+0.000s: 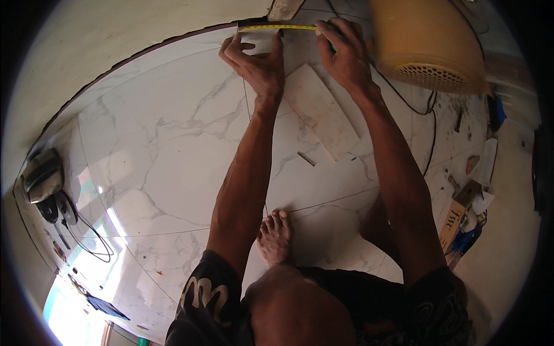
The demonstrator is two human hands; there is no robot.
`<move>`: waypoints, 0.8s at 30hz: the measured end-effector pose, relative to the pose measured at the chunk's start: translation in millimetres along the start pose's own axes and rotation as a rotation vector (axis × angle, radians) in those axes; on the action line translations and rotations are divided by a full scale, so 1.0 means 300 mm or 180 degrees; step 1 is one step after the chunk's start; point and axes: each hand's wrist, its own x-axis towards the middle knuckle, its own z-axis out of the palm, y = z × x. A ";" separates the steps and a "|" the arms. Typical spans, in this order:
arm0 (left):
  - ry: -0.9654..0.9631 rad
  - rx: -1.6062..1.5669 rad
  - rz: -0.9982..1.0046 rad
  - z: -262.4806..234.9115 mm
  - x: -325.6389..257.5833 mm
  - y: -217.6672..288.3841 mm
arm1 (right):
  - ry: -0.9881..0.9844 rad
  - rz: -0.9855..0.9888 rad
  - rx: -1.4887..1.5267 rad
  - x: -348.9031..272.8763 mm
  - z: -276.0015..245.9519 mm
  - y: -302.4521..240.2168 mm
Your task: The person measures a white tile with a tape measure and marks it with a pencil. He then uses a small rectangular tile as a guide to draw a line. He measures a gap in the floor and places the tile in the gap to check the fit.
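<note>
A yellow tape measure blade [277, 26] stretches along the foot of the wall, where the tiled floor meets a dark edge strip. My left hand [254, 66] steadies the blade's outer end with the fingertips, one at the tip and another farther right along it. The other end runs into my right hand [346, 55], whose fingers are wrapped round the tape's case; only a bit of green shows between them. Below my hands, a cut piece of pale tile [323, 112] lies loose on the marbled floor [167, 144]. A short thin stick [306, 158] rests near its lower corner.
A large tan rounded object with a perforated panel [433, 76] stands right of my right hand, a black cable [434, 121] beside it. At far left sits a corded, dark-and-grey device [43, 176]. A cardboard box [456, 219] and clutter line the right wall.
</note>
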 end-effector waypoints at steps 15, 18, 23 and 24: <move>-0.0048 -0.0323 -0.0311 -0.004 -0.003 0.011 | -0.0145 0.0045 0.0029 0.004 -0.013 0.009; -0.0041 -0.0206 -0.0202 -0.001 -0.006 -0.005 | -0.0166 0.0058 0.0081 0.000 -0.008 0.009; -0.0032 -0.0255 -0.0238 0.006 -0.012 -0.006 | -0.0103 -0.0009 0.0157 0.002 -0.020 0.017; -0.0031 -0.0247 -0.0237 0.005 -0.010 -0.007 | -0.0100 -0.0019 0.0190 0.007 -0.021 0.013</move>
